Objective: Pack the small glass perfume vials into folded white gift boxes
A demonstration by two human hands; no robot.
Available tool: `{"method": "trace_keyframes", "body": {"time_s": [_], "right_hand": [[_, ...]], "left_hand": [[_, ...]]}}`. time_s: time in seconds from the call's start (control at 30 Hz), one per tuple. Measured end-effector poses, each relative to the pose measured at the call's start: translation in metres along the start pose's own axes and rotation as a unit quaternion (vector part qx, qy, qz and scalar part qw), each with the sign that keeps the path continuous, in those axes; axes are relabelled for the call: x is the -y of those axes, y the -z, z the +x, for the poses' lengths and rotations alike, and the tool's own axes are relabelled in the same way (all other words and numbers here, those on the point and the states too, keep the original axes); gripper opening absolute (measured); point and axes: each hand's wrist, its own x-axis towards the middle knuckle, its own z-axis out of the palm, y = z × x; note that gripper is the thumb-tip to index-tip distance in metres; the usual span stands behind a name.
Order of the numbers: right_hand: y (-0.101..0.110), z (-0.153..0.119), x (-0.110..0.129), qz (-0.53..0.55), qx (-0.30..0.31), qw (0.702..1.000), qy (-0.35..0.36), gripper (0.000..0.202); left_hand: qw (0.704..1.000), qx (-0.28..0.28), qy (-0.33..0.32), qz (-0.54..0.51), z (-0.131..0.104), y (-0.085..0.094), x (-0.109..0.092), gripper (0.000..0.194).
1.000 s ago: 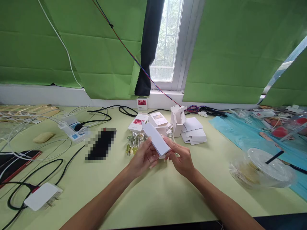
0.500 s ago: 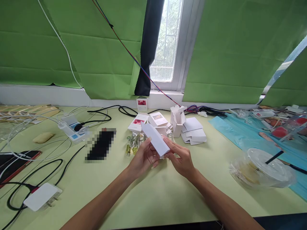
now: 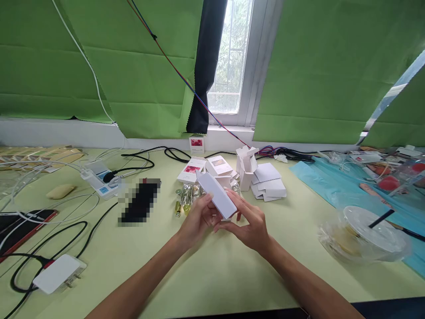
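Observation:
A white cardboard box (image 3: 217, 195) is held tilted above the table, between both hands. My left hand (image 3: 198, 219) grips it from the left, thumb on its side and the other fingers beneath. My right hand (image 3: 249, 219) has its fingers on the near right end, with the thumb low beside the bottom edge. Just behind lie small foil packets (image 3: 187, 194) in gold and silver, partly hidden by the hands and box. Beyond them are a white box with a red picture (image 3: 191, 170) and another printed white box (image 3: 219, 165).
Open upright cartons (image 3: 246, 168) stand near flat folded cartons (image 3: 268, 181). On the right, a lidded cup in a plastic bag (image 3: 361, 235) sits by blue plastic sheeting (image 3: 308, 177). Cables, a power strip (image 3: 99, 179) and a white charger (image 3: 59, 273) occupy the left.
My right thumb and fingers have shifted around the box's near end, which looks more closed now. The box has turned slightly and moved a little to the right.

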Motion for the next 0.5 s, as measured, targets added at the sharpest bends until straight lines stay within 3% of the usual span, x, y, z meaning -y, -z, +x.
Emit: {"method": "trace_keyframes", "body": {"time_s": [0.27, 0.5], "right_hand": [[-0.002, 0.002, 0.005, -0.056, -0.055, 0.997, 0.028, 0.066], [-0.004, -0.005, 0.001, -0.064, -0.041, 0.997, 0.008, 0.066]], "left_hand": [[0.995, -0.015, -0.033, 0.089, -0.001, 0.002, 0.009, 0.038], [0.993, -0.014, -0.036, 0.108, -0.001, 0.000, 0.011, 0.039]]}}
